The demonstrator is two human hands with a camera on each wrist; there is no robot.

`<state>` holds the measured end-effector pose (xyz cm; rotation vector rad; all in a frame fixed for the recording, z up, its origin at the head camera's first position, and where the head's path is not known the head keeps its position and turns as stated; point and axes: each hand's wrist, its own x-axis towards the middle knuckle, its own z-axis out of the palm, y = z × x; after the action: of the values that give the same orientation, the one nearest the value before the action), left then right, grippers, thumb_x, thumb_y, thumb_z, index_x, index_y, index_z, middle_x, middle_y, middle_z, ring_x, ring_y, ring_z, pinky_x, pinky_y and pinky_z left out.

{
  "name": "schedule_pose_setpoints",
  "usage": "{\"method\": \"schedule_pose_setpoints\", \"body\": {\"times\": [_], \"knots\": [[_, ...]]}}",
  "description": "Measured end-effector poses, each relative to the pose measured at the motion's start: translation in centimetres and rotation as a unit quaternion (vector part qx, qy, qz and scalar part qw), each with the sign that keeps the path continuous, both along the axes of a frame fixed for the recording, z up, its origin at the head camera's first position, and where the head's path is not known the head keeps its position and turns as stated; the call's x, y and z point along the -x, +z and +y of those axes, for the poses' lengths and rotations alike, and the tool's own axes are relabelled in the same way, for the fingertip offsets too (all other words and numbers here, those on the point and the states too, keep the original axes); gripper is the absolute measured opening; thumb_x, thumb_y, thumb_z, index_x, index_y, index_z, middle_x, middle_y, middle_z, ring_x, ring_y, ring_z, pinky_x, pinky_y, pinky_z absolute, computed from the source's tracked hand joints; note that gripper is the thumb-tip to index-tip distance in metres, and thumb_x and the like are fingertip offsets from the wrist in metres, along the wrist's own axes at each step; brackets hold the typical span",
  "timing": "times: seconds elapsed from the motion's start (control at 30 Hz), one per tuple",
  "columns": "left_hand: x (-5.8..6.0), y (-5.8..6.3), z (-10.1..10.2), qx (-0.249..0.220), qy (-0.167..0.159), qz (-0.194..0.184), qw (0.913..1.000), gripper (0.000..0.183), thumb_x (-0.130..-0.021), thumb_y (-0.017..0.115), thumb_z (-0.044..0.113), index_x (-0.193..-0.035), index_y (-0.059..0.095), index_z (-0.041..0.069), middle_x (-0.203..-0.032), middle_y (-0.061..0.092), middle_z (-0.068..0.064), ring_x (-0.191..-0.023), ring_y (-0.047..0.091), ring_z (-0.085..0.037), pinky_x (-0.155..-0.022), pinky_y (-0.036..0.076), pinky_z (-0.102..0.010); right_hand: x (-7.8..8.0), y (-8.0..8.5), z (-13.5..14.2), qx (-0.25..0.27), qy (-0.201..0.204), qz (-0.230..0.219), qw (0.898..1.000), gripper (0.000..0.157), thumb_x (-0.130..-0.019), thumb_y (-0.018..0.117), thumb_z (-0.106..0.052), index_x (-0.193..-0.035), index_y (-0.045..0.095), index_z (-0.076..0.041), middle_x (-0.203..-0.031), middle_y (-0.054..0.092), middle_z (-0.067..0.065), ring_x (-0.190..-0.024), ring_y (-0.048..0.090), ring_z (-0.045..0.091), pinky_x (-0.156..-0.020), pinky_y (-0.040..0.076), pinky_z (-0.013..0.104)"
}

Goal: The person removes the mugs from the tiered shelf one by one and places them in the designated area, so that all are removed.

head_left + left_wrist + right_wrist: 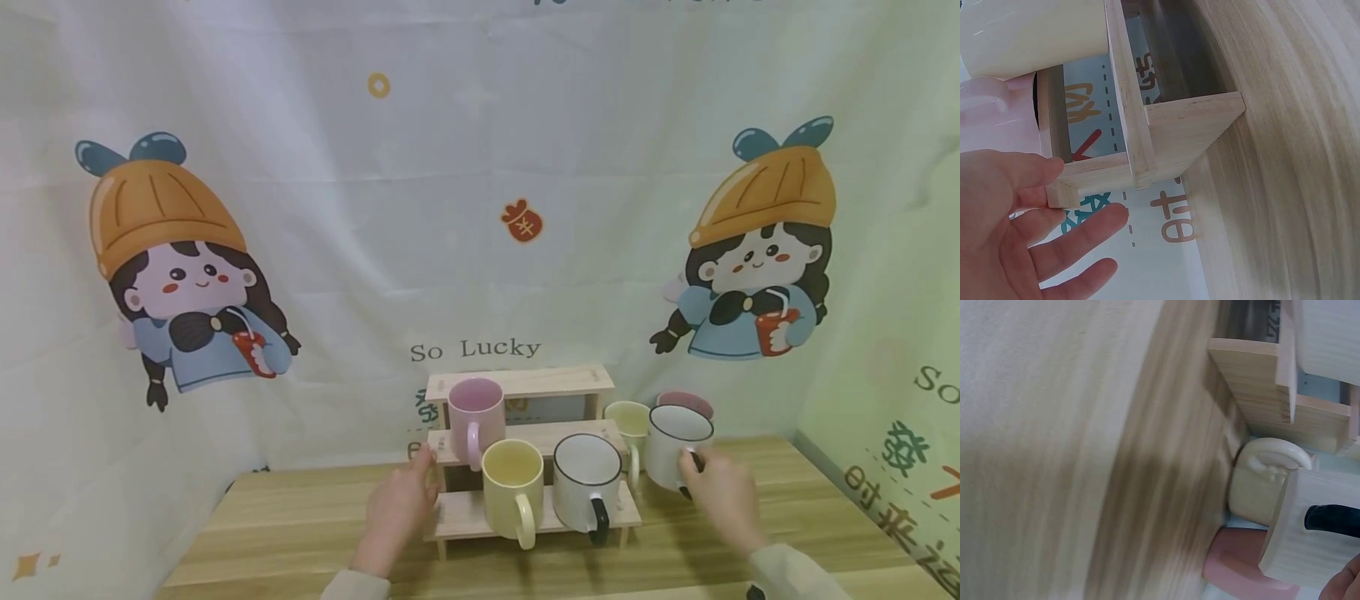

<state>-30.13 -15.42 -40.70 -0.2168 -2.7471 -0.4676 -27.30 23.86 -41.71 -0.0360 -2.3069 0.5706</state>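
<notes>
My right hand (723,496) grips the black handle of a white mug (675,446) with a dark rim, held above the table right of the stepped wooden rack (525,383). Behind that mug are a yellow mug (1257,484) and a pink mug (1241,565). At the rack's left end, my left hand (401,504) pinches the end of the middle step between thumb and index finger, other fingers extended. A lilac mug (477,417) sits on the middle step. On the lowest step stand a yellow mug (512,487) and another white mug (587,479) with a black handle.
The rack stands on a wood-grain table (285,517). Behind it hangs a pale printed cloth (450,292) with cartoon figures and lettering. More of this cloth closes off the right side. The rack's top step (555,382) is at the back.
</notes>
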Motion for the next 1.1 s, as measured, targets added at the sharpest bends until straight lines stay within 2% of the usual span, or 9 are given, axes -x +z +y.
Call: {"method": "schedule_pose_setpoints", "body": {"times": [0.17, 0.33, 0.5, 0.87, 1.1], "knots": [[0.0, 0.0, 0.0, 0.003, -0.002, 0.011, 0.9999, 0.047, -0.084, 0.07, 0.022, -0.127, 0.053, 0.012, -0.105, 0.069, -0.021, -0.061, 0.062, -0.029, -0.042, 0.04, -0.031, 0.1, -0.8, -0.1, 0.009, -0.001, -0.019, 1.0, 0.033, -0.088, 0.056, -0.014, -0.057, 0.046, -0.006, -0.051, 0.049, 0.005, -0.046, 0.042, 0.021, -0.042, 0.034, 0.033], [0.1, 0.0, -0.1, 0.002, -0.004, 0.005, 1.0, 0.049, -0.085, 0.069, 0.022, -0.13, 0.052, 0.011, -0.109, 0.068, -0.021, -0.056, 0.058, -0.025, -0.041, 0.039, -0.029, 0.2, -1.3, -0.3, 0.02, 0.002, -0.043, 0.999, 0.033, -0.089, 0.055, -0.015, -0.059, 0.048, -0.005, -0.052, 0.051, 0.008, -0.047, 0.045, 0.023, -0.043, 0.036, 0.034], [0.0, -0.1, -0.1, 0.006, -0.007, 0.019, 0.9998, 0.049, -0.084, 0.07, 0.022, -0.128, 0.052, 0.011, -0.102, 0.07, -0.021, -0.058, 0.06, -0.028, -0.041, 0.04, -0.031, 0.2, -1.8, -0.5, 0.03, -0.001, -0.066, 0.997, 0.031, -0.09, 0.054, -0.016, -0.062, 0.05, -0.003, -0.053, 0.052, 0.009, -0.048, 0.046, 0.024, -0.043, 0.038, 0.035], [0.1, -0.2, -0.1, 0.005, -0.009, 0.03, 0.9995, 0.047, -0.083, 0.071, 0.021, -0.126, 0.054, 0.012, -0.106, 0.071, -0.014, -0.051, 0.052, -0.021, -0.041, 0.037, -0.029, 0.3, -2.9, -0.6, 0.022, -0.011, -0.038, 0.999, 0.028, -0.088, 0.057, -0.016, -0.066, 0.057, 0.002, -0.054, 0.057, 0.016, -0.047, 0.05, 0.03, -0.044, 0.04, 0.043], [0.0, -0.2, 0.0, 0.0, -0.01, 0.025, 0.9996, 0.048, -0.084, 0.071, 0.02, -0.128, 0.053, 0.011, -0.11, 0.069, -0.016, -0.053, 0.054, -0.023, -0.041, 0.037, -0.028, 0.5, -3.7, -0.7, 0.021, -0.018, -0.012, 1.0, 0.025, -0.086, 0.059, -0.013, -0.066, 0.058, 0.001, -0.054, 0.056, 0.017, -0.047, 0.05, 0.031, -0.045, 0.041, 0.046]]}}
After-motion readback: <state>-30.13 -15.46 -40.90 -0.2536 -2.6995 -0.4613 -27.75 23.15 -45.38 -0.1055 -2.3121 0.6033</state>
